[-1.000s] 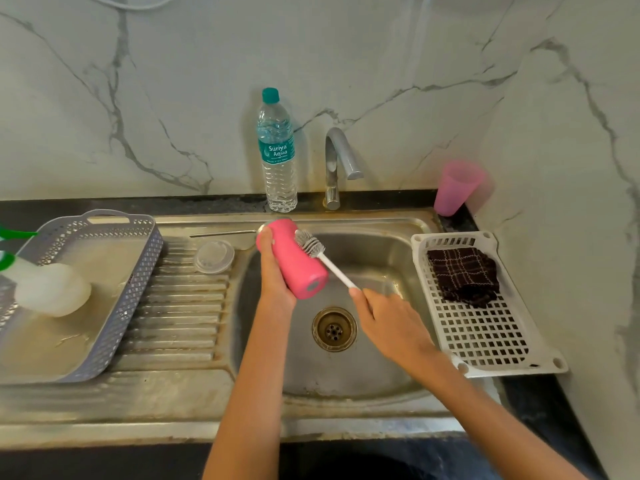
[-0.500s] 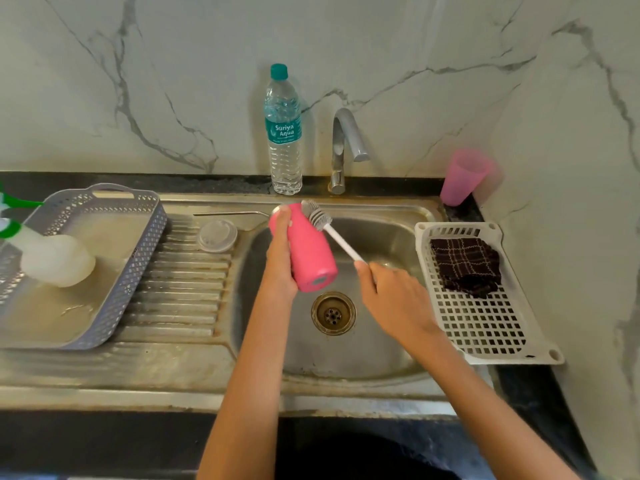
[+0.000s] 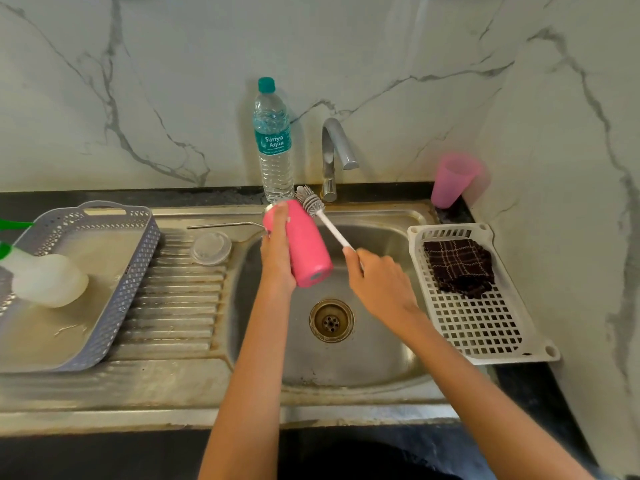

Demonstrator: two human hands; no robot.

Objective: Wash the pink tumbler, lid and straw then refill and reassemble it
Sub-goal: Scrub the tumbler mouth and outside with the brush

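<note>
A shiny steel sink (image 3: 367, 368) sits under a white marble wall. Over the bowl, the left hand (image 3: 277, 261) wraps its fingers round the pink tumbler (image 3: 308, 247) and holds it up. The tumbler leans: its flat bottom points down toward the person, and its open top points up and away, toward the wall.

The right hand (image 3: 381, 285) has its fingers closed round the white stick of a bottle brush (image 3: 313, 204). The stick runs up and away from those fingers, alongside the tumbler. The bristly head sits just beside the open top, on the side away from the left fingers, outside the cup. I cannot tell if it touches the rim.

I think the next move is to get the head into the opening. For that, the brush must swing a little toward the left fingers and line up with the tumbler's long way. The right hand is the one to do it.

The clear lid (image 3: 211, 247) and the metal straw (image 3: 221, 225) lie on the ridged drainer (image 3: 180, 306), out past the left fingers.
</note>
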